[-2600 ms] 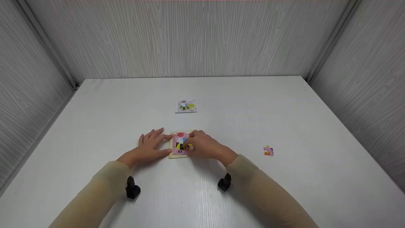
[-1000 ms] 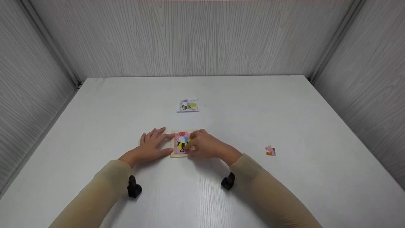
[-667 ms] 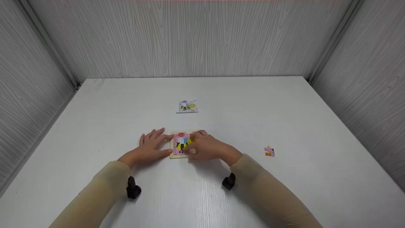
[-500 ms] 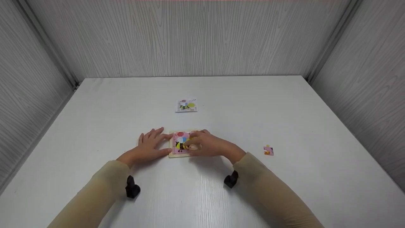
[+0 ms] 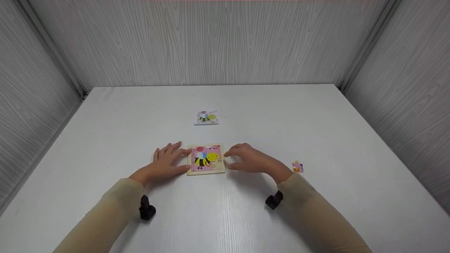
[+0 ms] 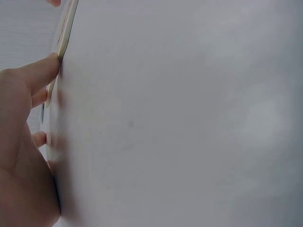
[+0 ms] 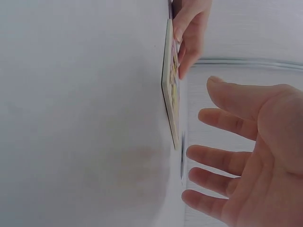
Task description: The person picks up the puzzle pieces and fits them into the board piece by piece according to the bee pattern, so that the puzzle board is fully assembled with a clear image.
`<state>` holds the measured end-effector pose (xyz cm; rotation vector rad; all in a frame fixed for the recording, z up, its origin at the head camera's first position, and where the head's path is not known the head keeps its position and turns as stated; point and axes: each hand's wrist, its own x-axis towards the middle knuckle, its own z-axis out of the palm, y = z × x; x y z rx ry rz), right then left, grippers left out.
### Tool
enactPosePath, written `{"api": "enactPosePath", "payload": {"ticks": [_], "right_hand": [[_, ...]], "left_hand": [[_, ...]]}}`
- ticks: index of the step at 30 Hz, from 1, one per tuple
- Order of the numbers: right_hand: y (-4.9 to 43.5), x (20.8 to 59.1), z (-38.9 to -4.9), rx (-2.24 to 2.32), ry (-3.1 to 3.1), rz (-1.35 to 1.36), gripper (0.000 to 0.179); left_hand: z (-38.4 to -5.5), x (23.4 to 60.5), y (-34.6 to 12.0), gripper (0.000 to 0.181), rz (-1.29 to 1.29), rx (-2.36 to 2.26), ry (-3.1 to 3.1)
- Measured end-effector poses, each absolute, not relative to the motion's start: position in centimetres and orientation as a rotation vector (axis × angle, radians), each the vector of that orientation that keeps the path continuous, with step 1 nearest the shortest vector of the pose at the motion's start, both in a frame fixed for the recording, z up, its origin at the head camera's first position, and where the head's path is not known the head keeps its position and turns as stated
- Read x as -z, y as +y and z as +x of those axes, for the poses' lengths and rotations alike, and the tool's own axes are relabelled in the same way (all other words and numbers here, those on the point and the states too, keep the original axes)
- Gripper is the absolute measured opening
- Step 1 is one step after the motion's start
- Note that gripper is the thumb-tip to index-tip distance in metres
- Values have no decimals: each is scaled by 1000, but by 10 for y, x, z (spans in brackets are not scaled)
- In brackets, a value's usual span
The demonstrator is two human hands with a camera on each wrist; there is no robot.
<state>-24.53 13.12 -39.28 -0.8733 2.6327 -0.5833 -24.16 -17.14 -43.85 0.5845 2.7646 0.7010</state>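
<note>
A square wooden jigsaw board [image 5: 207, 173] with a pale frame lies on the white table, showing a yellow and black bee on pink. Bare wood shows in its lower right corner. My left hand [image 5: 165, 164] rests at the board's left side, thumb and forefinger against its edge, fingers spread; in the left wrist view the thumb [image 6: 45, 71] touches the rim. Just right of the board, my right hand [image 5: 251, 159] is held with nothing in it, and the right wrist view shows its fingers [image 7: 218, 158] apart. A loose pink jigsaw piece [image 5: 297, 167] lies farther right.
Behind the board lies a small picture card [image 5: 206, 117] with the same bee design. Grey wood-grain panels [image 5: 211, 42] stand at the back and both sides of the white table [image 5: 158, 218].
My right hand has drawn back to the right off the board, uncovering the bee's yellow head and the bare corner. The left hand has stayed at the left edge.
</note>
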Motion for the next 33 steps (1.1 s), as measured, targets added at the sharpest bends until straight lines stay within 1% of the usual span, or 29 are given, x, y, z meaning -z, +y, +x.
{"api": "enactPosePath", "payload": {"ticks": [17, 26, 33], "right_hand": [[204, 392, -234, 789, 2651, -913, 39], [242, 395, -228, 855, 2691, -775, 42], [268, 396, -227, 878, 2733, -736, 42]], "left_hand": [[-242, 440, -173, 66, 613, -684, 2779], [-241, 438, -170, 67, 592, -671, 2767], [-241, 439, -171, 67, 585, -664, 2771]]}}
